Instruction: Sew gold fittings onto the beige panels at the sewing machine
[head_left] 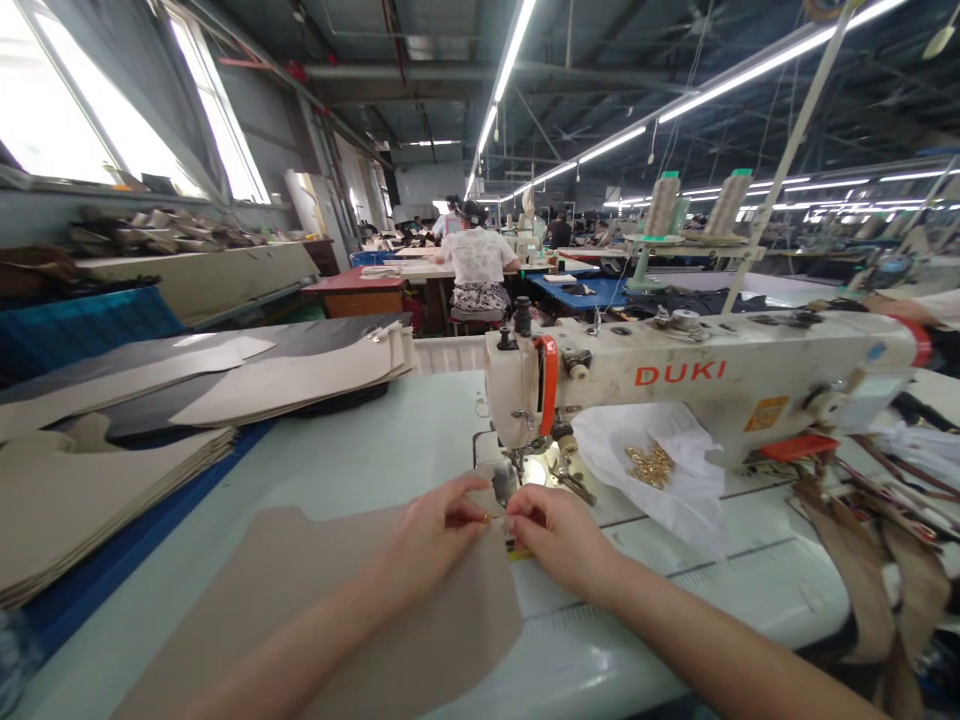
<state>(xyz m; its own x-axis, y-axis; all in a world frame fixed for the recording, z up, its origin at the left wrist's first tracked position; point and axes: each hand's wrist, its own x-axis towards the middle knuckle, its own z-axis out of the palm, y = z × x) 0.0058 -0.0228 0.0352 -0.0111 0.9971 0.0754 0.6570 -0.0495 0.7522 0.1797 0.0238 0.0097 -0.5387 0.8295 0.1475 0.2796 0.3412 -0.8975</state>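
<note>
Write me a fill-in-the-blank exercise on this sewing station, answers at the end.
1. The red lettering on the sewing machine spells ____.
2. The crumpled sheet under the pile of small gold-coloured pieces is ____ in colour.
3. The hand over the flat grey-beige panel is the person's ____ one.
4. The tops of the large thread cones are ____ in colour.

Missing words: DUKI; white; left; green.
</note>
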